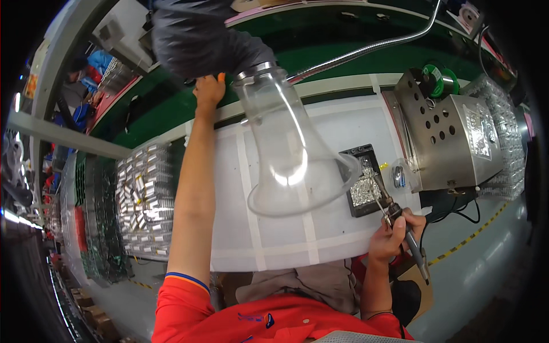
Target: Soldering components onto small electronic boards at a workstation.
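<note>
My right hand [396, 234] is closed around a soldering iron [414, 247]. The iron's metal tip end points up and left over a black tray [358, 212] filled with silvery solder bits. Slim metal prongs show beside the iron's tip; I cannot make out whether they are a separate tool. My left arm stretches far forward, and my left hand [209, 92] is over the green conveyor belt [157, 102], next to the grey hose. An orange cover shows on one of its fingers. A small dark thing lies by its fingertips; whether they grip it is unclear.
A clear fume hood [280, 131] on a grey flexible hose [194, 43] hangs over the white table [229, 228]. At right stand a perforated metal box [437, 131] and a green solder spool [446, 83]. Stacked trays of silvery cylindrical parts [143, 200] stand left.
</note>
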### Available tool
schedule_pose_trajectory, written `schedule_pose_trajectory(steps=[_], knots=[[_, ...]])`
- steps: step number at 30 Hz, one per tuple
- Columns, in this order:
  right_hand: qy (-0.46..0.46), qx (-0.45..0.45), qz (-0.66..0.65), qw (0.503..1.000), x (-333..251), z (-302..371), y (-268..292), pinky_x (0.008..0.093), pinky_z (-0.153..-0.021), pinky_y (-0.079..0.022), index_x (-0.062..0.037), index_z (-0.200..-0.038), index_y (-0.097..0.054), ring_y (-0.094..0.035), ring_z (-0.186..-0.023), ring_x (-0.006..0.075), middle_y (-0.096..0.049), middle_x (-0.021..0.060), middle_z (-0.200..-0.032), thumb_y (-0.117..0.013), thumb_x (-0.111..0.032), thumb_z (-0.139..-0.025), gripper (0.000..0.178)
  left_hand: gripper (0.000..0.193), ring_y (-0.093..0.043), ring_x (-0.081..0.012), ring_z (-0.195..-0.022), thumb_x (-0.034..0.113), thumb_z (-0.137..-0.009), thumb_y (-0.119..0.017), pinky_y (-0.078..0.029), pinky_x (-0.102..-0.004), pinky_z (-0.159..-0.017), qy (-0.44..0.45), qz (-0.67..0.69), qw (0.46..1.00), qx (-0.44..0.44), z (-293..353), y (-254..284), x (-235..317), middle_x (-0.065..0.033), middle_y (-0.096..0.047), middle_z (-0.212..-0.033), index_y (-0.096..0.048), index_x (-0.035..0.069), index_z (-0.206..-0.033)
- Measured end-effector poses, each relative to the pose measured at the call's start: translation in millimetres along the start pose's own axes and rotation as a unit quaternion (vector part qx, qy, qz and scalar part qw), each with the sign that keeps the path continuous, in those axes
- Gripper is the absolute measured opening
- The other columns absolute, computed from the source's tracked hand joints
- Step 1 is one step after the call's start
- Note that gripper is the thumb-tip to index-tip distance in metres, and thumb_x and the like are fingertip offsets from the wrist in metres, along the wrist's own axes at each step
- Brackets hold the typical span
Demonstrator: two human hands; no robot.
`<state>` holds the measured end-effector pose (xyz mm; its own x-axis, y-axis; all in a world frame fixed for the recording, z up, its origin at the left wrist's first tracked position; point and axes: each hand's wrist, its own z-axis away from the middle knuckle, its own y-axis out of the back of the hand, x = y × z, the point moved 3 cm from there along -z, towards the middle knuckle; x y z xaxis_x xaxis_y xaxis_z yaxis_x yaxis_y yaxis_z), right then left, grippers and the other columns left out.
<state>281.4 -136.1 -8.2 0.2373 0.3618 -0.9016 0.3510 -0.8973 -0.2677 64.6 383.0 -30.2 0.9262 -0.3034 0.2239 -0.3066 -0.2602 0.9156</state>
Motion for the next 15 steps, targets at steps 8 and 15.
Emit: schedule_pose_trajectory(steps=[8,15], knots=[[-0.039,0.006,0.074,0.996,-4.5,5.5,-1.3,0.0283,-0.057,-0.033,-0.0052,-0.084,-0.033,-0.039,-0.060,0.0140,-0.037,0.0050,-0.064,-0.052,-0.028,-0.082,0.030,0.055,-0.057,-0.0335,-0.103,0.052,-0.083,-0.058,-0.043,-0.0479,-0.086,-0.124,-0.182,0.966,0.135,-132.0,-32.4,36.3,-0.0182,-0.057,-0.109,-0.053,0.013,-0.122],[-0.067,0.024,0.055,0.996,-3.3,3.5,-0.8,0.0296,-0.072,-0.040,-0.0077,-0.089,-0.033,-0.035,-0.064,0.0132,-0.032,0.0025,-0.069,-0.058,-0.028,-0.081,0.033,0.048,-0.064,-0.0319,-0.088,0.051,-0.086,-0.055,-0.048,-0.0450,-0.074,-0.144,-0.054,0.984,0.095,-178.0,-70.7,6.5,-0.0189,-0.064,-0.089,-0.058,0.009,-0.108]])
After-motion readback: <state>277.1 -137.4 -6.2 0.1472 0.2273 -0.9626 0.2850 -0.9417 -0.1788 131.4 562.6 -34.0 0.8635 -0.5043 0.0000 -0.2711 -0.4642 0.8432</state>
